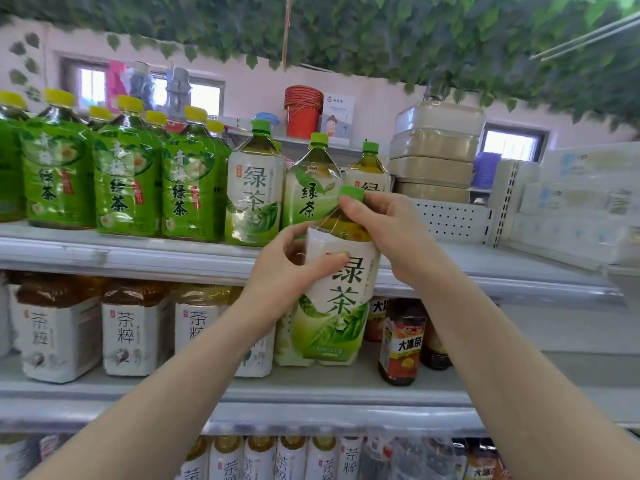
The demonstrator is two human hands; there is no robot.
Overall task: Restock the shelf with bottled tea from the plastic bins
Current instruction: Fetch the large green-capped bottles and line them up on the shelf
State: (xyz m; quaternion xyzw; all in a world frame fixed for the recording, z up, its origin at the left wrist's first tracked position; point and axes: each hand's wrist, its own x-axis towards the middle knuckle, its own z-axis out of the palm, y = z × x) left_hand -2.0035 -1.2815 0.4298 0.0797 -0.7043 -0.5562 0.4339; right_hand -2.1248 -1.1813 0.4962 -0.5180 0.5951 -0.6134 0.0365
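I hold a large green tea bottle [337, 299] with a white-and-green label and green cap upright in front of the shelves. My left hand [291, 268] grips its upper body, thumb across the label. My right hand [381, 226] holds its neck just under the cap. Behind it, on the top shelf [138, 254], stand three matching green tea bottles [254, 188], with bright green-label tea bottles [128, 181] to their left.
The middle shelf [346, 393] carries white-label tea bottles [135, 334] and dark iced tea bottles [401, 341]. More bottles fill the shelf below. Stacked beige containers [436, 150] and white boxes [581, 202] sit at the top right, red buckets [303, 110] behind. No bins are in view.
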